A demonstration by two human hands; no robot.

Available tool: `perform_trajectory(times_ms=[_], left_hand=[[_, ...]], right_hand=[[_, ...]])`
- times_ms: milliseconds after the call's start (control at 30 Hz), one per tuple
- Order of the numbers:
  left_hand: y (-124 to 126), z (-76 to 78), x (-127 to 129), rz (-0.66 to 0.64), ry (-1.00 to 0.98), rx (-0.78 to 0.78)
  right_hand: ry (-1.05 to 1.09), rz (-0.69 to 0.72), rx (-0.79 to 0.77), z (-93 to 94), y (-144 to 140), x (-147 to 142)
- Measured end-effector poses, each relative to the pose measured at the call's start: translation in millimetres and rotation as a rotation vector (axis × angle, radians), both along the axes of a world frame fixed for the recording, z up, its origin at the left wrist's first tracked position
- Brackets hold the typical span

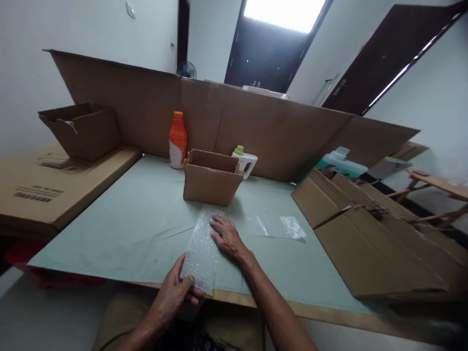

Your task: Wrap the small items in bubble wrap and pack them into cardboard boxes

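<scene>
A strip of bubble wrap (203, 248) lies lengthwise on the pale green tabletop, its near end at the table's front edge. My left hand (179, 285) grips that near end at its left corner, thumb on top and fingers below. Fingers spread, my right hand (227, 235) lies on the right side of the strip near its far end. Just beyond the strip stands an open cardboard box (212, 184); what is inside it is hidden. A second, clear piece of bubble wrap (280, 227) lies flat to the right of my right hand.
Behind the box stand an orange bottle (177, 141) and a white jug (248, 161) with a green cap. Cardboard boxes (380, 248) crowd the right side, beside a teal jug (341, 163). Another open box (82, 131) sits on a large flat carton (47, 190) at left. A cardboard screen (278, 126) borders the back.
</scene>
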State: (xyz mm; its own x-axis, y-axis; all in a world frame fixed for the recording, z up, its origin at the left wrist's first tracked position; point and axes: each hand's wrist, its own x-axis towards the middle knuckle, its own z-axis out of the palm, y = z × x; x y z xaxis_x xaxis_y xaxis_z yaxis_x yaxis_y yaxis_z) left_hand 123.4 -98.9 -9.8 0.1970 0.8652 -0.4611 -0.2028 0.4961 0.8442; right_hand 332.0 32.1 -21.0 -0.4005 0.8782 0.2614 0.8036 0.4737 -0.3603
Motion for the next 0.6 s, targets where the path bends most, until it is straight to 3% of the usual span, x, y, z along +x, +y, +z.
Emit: perform_trajectory(times_ms=[133, 200, 267, 367, 433, 533, 600], left_hand=[[-4.7, -2.0, -29.7, -0.111, 0.153, -0.003], [0.4, 1.0, -48.4, -0.193, 0.352, 0.101], [14.5, 5.9, -55.6, -0.191, 0.562, 0.291], [49.0, 8.7, -35.7, -0.106, 0.759, 0.655], [71.2, 4.9, -11.9, -0.162, 0.872, 0.832], [90.8, -8.1, 9.0, -0.323, 1.029, 0.917], [95.0, -18.9, 6.6, -0.37, 1.026, 0.935]], right_hand=[[0.067, -0.046, 0.002, -2.1, -3.4, 16.8], [0.092, -0.094, 0.005, -2.6, -6.7, 27.8], [0.093, -0.105, -0.001, -2.3, -8.8, 32.1], [0.057, -0.044, -0.016, -0.5, -9.4, 21.3], [0.032, -0.009, -0.013, 2.0, -8.8, 11.9], [0.004, -0.053, 0.022, 6.7, -11.3, 18.7], [-0.026, -0.178, 0.084, 8.0, -16.0, 42.7]])
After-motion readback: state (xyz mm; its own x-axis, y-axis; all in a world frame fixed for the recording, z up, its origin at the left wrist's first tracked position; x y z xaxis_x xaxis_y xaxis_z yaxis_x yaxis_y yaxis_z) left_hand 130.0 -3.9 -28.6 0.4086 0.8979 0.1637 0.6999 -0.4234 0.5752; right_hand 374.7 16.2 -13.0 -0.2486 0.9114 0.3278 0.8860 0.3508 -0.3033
